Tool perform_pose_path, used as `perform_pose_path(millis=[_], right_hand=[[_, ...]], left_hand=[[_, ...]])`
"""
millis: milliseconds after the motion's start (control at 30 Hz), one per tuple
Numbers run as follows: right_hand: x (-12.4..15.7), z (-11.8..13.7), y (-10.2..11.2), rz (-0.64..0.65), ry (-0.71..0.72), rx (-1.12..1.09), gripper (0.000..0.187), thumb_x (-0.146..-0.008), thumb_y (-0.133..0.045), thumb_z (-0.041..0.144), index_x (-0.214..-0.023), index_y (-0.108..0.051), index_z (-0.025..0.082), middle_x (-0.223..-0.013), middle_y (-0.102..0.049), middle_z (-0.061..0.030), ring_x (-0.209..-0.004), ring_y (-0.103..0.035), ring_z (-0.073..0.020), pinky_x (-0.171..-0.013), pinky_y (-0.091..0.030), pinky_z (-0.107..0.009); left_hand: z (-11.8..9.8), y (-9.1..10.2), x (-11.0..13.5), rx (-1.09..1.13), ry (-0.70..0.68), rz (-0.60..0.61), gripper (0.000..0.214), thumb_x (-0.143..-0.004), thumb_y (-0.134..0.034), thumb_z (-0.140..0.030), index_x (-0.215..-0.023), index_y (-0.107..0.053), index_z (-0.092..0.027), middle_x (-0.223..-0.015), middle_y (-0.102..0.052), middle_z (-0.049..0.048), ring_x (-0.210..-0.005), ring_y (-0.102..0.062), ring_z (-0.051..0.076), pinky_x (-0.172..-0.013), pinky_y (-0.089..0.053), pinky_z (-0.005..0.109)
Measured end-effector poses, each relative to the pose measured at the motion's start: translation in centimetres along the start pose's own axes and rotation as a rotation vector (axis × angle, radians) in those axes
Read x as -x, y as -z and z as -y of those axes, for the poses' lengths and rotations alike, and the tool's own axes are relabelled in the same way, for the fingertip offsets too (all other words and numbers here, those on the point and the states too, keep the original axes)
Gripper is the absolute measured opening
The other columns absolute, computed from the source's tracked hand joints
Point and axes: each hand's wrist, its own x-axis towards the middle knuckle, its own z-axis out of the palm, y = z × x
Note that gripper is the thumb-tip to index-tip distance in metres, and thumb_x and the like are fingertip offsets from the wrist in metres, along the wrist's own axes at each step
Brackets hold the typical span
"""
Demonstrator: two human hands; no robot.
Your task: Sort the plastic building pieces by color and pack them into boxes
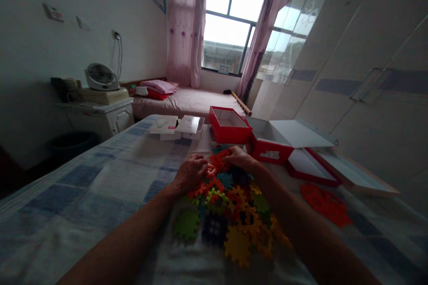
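A heap of plastic interlocking building pieces with toothed edges lies on the bed before me. My left hand [191,172] rests at the heap's far left side, its fingers curled against a red toothed piece [211,170]. Across from it, my right hand [240,156] pinches an orange-red toothed piece [219,160] at the far end of the heap. Nearer to me lie a green piece [186,225], a yellow piece [237,246], a dark blue piece [214,228] and a teal piece [225,181]. Both thumbs are partly hidden.
Several red pieces [326,204] lie apart at the right. Beyond the heap stand a red box [230,132], an open red-and-white box [272,150] and a red-edged tray [312,167]. Small white boxes [190,127] sit at the far left on the checked bedcover [110,200].
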Motion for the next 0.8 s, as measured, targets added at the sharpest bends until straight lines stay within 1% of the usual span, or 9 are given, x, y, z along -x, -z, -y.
perform_pose_path(millis=[100, 200, 300, 400, 500, 567, 667, 733, 800], right_hand=[[-0.8, -0.1, -0.5, 0.019, -0.022, 0.05, 0.01, -0.055, -0.06, 0.015, -0.064, -0.062, 0.013, -0.051, -0.052, 0.0029, -0.052, -0.046, -0.0087, -0.048, -0.035, -0.019], [-1.2, 0.2, -0.5, 0.047, -0.03, 0.091, 0.011, -0.054, -0.059, 0.013, -0.064, -0.062, 0.012, -0.053, -0.052, 0.0034, -0.053, -0.044, -0.0079, -0.048, -0.033, -0.018], [-1.3, 0.5, -0.5, 0.078, -0.029, 0.119, 0.011, -0.054, -0.058, 0.013, -0.064, -0.062, 0.012, -0.054, -0.052, 0.004, -0.052, -0.042, -0.0071, -0.048, -0.031, -0.018], [-1.3, 0.4, -0.7, 0.108, -0.02, 0.112, 0.013, -0.054, -0.057, 0.014, -0.066, -0.062, 0.01, -0.055, -0.053, 0.0036, -0.05, -0.041, -0.0065, -0.047, -0.031, -0.018], [-1.2, 0.2, -0.6, 0.12, -0.005, 0.066, 0.019, -0.055, -0.057, 0.016, -0.072, -0.064, 0.01, -0.059, -0.056, 0.0025, -0.051, -0.043, -0.0068, -0.048, -0.032, -0.018], [-1.1, 0.0, -0.5, 0.112, 0.015, 0.023, 0.026, -0.054, -0.059, 0.016, -0.079, -0.066, 0.01, -0.064, -0.059, 0.0016, -0.054, -0.046, -0.0078, -0.049, -0.035, -0.018], [-0.9, 0.1, -0.3, 0.072, 0.064, -0.054, 0.035, -0.053, -0.062, 0.017, -0.088, -0.066, 0.012, -0.076, -0.063, 0.0005, -0.061, -0.05, -0.0094, -0.054, -0.038, -0.019], [-0.5, 0.4, -0.1, 0.028, 0.095, -0.11, 0.036, -0.054, -0.065, 0.02, -0.089, -0.065, 0.013, -0.079, -0.064, -0.0002, -0.064, -0.051, -0.0098, -0.055, -0.039, -0.019], [0.3, 0.8, 0.4, -0.015, 0.115, -0.17, 0.035, -0.055, -0.067, 0.025, -0.088, -0.064, 0.014, -0.079, -0.063, -0.0007, -0.063, -0.051, -0.0098, -0.055, -0.04, -0.019]], left_hand=[[-0.1, 0.1, 0.0, 0.023, -0.012, 0.016, 0.027, -0.087, -0.047, -0.027, -0.098, -0.07, -0.019, -0.112, -0.063, 0.0109, -0.106, -0.056, 0.024, -0.095, -0.044, 0.038], [-0.3, 0.1, -0.1, 0.064, -0.043, 0.049, 0.026, -0.087, -0.047, -0.025, -0.098, -0.07, -0.022, -0.11, -0.066, 0.0055, -0.11, -0.055, 0.022, -0.1, -0.041, 0.037], [-0.2, -0.1, -0.2, 0.111, -0.049, 0.07, 0.029, -0.086, -0.045, -0.02, -0.102, -0.069, -0.022, -0.112, -0.067, 0.0023, -0.116, -0.052, 0.021, -0.106, -0.037, 0.038], [0.1, -0.4, -0.2, 0.155, -0.038, 0.073, 0.034, -0.084, -0.043, -0.015, -0.106, -0.068, -0.022, -0.116, -0.065, 0.0011, -0.122, -0.048, 0.02, -0.109, -0.034, 0.039], [0.3, -0.5, -0.3, 0.19, -0.025, 0.07, 0.04, -0.081, -0.04, -0.011, -0.111, -0.066, -0.022, -0.123, -0.061, 0.0, -0.128, -0.043, 0.02, -0.109, -0.034, 0.04], [0.4, -0.3, -0.5, 0.253, -0.025, 0.065, 0.042, -0.08, -0.038, -0.01, -0.111, -0.066, -0.021, -0.125, -0.06, 0.0003, -0.129, -0.041, 0.019, -0.11, -0.032, 0.04], [0.1, 0.0, -0.8, 0.432, -0.026, 0.033, 0.038, -0.081, -0.038, -0.014, -0.101, -0.069, -0.019, -0.124, -0.06, 0.0025, -0.127, -0.044, 0.019, -0.111, -0.031, 0.039], [-0.1, 0.3, -0.8, 0.501, -0.019, 0.01, 0.035, -0.082, -0.038, -0.018, -0.095, -0.071, -0.018, -0.123, -0.061, 0.0045, -0.123, -0.048, 0.019, -0.109, -0.034, 0.039], [-0.1, 0.4, -0.7, 0.503, -0.005, -0.003, 0.033, -0.081, -0.041, -0.021, -0.096, -0.07, -0.018, -0.123, -0.061, 0.0061, -0.118, -0.052, 0.019, -0.105, -0.038, 0.038]])
